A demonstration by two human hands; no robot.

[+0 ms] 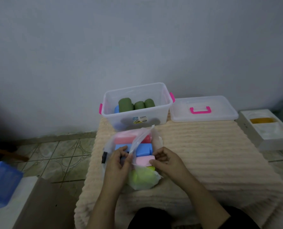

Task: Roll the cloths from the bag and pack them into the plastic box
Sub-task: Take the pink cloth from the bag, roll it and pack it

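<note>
**Soft cloths, slippery bag**

The bag lies on the mat just in front of the plastic box. The left hand pinches its thin, floppy film; the right hand curls its fingers onto the pink cloth, probably light and squashy, best gripped by its folded edge.

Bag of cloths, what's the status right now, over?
Both hands at the clear bag: left hand pinching its opening, right hand on a pink cloth. Plastic box open, three green rolls inside. Lid off, nothing blocking.
</note>
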